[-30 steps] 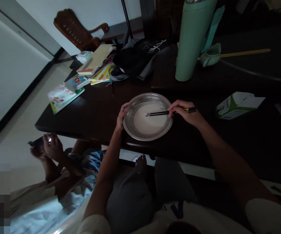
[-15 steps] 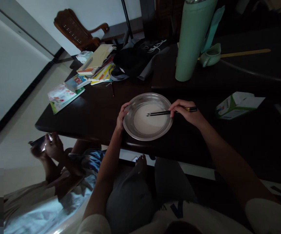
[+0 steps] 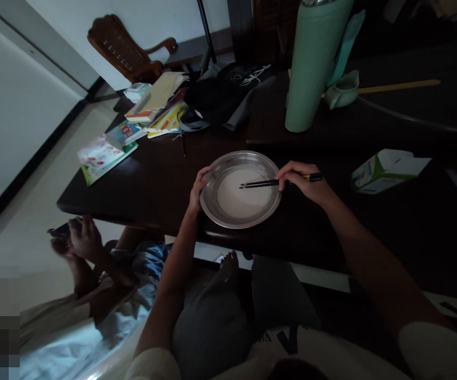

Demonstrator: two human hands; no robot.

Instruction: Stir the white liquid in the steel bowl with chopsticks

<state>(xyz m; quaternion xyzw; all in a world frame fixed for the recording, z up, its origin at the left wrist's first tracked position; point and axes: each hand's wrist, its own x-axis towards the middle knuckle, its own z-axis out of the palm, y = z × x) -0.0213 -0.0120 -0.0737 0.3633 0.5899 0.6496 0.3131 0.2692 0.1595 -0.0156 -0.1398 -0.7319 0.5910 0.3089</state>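
A round metal plate holding a pale white liquid sits on the dark table near its front edge. My left hand grips the plate's left rim, fingers curled over it. Over the right rim, my right hand is closed on a pair of dark chopsticks, whose tips point left above the liquid in the middle of the plate.
A tall green flask and a green cup stand behind the plate. A small green-and-white box lies to the right. Books and papers are heaped at the far left. A seated person's hands hold a phone at lower left.
My right hand and the chopsticks have shifted slightly up and right over the plate. The other person's phone has tilted, hiding its lit screen.
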